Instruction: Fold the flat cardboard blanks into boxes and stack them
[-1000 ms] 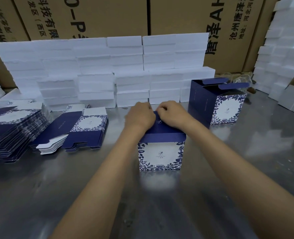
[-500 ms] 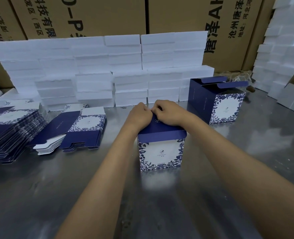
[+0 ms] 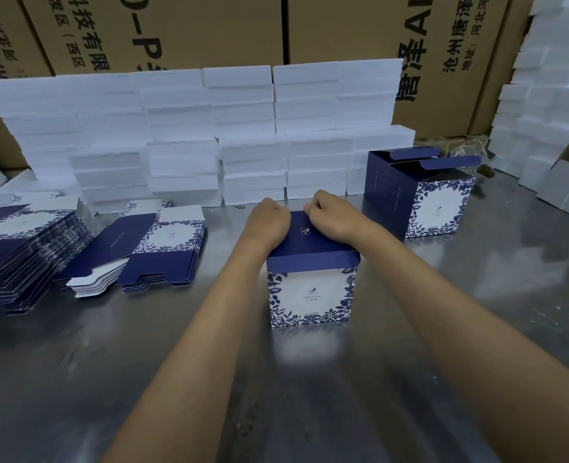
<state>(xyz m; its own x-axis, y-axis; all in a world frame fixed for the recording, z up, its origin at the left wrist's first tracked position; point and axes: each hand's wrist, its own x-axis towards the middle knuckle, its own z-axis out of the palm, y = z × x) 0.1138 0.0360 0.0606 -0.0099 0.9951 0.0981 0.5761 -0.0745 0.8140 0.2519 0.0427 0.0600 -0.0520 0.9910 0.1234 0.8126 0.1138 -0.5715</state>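
Here, both fists on box [image 3: 311, 289] lid — fingers hidden, far edge unseen.

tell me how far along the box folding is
Done: one folded box stands at right, top flaps open. In hand: left hand and right hand press on the lid of the centre box. Left: two piles of flat blanks, and no stacking yet.

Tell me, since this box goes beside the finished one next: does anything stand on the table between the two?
Nothing visible does. The box under the left hand and right hand and the finished box to its right are separated only by bare metal table.
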